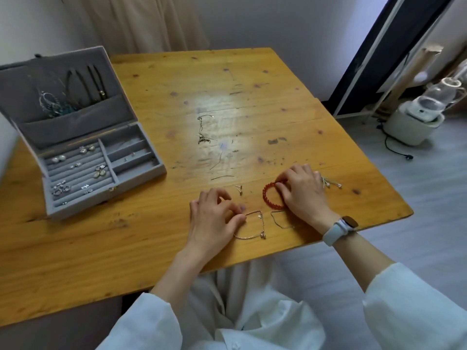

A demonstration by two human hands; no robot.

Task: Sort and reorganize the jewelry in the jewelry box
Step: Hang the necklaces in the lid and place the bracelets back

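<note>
Two hands at work over loose jewelry on the wooden bench [126, 248]
Low in the frame, the left hand [214, 218] pinches a thin chain bracelet [252, 227]; just right, the right hand [303, 193] pinches a red bead bracelet [269, 198]. Mid-frame lies a silver necklace [202, 130]; at upper left the grey jewelry box [83, 147] stands open

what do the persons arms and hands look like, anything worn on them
Both hands are bare, with no rings or gloves that show. The left hand and the right hand come out of loose white sleeves pushed up so the forearms are uncovered. The right wrist carries a smartwatch with a pale grey band and a dark rectangular face. The left wrist is bare.
</note>
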